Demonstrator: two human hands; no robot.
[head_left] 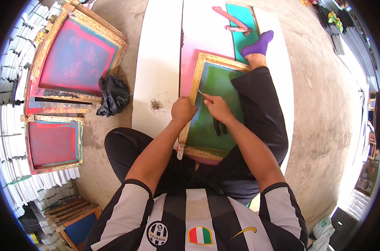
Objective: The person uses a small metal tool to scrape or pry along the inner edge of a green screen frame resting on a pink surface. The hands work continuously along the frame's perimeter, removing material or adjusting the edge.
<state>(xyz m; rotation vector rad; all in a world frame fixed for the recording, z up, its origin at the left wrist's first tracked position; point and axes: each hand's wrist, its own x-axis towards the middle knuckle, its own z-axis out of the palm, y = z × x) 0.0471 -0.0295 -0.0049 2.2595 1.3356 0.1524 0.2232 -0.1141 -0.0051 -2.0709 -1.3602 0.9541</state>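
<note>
Right fingers (208, 99) pinch a slim tool (201, 92); left fingers (189, 103) clasp a blotchy wooden frame (196, 83); green-blue mesh (204, 129).

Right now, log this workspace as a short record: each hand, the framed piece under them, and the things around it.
Left hand: closed against the wooden frame, at its left rail; grip unclear
Right hand: holding a thin metal tool, tip near that rail
Inside frame: green mesh, with a black-handled tool lying on it
Beyond frame: long pink-stained tool, kind unclear, partly over a teal panel
Person's left: two pink-toned framed screens, black plastic bag
</note>
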